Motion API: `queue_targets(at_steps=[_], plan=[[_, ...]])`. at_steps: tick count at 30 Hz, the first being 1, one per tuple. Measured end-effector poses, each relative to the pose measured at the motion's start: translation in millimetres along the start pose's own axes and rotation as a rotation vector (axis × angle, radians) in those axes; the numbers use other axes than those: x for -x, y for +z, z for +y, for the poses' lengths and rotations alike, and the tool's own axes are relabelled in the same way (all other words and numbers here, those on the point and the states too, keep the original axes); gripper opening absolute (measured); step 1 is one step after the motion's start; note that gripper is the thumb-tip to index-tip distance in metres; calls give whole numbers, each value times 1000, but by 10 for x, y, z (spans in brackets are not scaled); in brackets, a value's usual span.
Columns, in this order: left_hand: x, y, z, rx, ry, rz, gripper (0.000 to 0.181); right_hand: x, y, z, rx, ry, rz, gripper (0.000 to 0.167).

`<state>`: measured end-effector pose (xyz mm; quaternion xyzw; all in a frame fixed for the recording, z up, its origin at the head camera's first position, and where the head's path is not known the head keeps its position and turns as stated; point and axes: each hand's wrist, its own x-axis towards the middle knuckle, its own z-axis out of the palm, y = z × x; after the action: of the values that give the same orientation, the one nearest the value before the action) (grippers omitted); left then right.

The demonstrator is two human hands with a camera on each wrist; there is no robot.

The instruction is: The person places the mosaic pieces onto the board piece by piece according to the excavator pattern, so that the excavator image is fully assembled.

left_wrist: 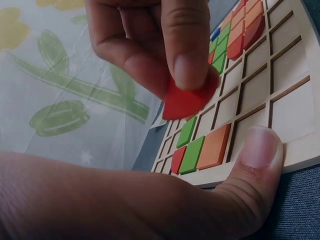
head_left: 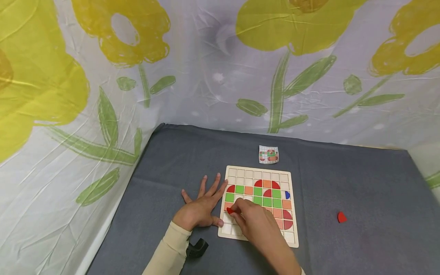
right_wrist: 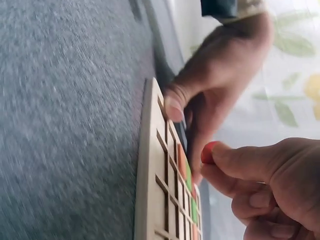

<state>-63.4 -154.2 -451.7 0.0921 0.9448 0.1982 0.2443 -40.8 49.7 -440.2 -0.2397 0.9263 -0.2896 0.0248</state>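
A pale wooden grid board (head_left: 258, 173) lies on the table with green, orange, red and blue pieces set in its cells. My right hand (head_left: 256, 221) pinches a red quarter-circle piece (left_wrist: 190, 100) between thumb and fingers, above the board's left side. In the left wrist view, an orange square (left_wrist: 214, 146) and a green square (left_wrist: 192, 155) sit in cells along the board's edge below that piece. With fingers spread, my left hand (head_left: 201, 210) rests at the board's left edge, its thumb (left_wrist: 260, 147) on the corner area of the frame.
A small printed pattern card (head_left: 268, 154) lies behind the board. One loose red piece (head_left: 342, 217) is on the dark grey tablecloth (head_left: 361, 183) to the right. A black strap-like object (head_left: 197, 248) shows by the left wrist. A flower-printed curtain (head_left: 213, 76) hangs behind the table.
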Motion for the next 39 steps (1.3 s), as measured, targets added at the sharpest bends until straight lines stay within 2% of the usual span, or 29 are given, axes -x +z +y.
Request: queue_targets(at_steps=[8,18,29,39], plan=[[-9,0,-23,10,3,-13,130,-10,116,-42,-41,-15,-36,15],[7,-1,-1,0,2,0,130,9,170,-18,-10,-15,-38,15],[3,5,-3,-8,2,-7,130,24,194,17,88,-32,-3,13],[-8,36,-48,9,21,0,132,26,198,-11,169,-40,-2,19]])
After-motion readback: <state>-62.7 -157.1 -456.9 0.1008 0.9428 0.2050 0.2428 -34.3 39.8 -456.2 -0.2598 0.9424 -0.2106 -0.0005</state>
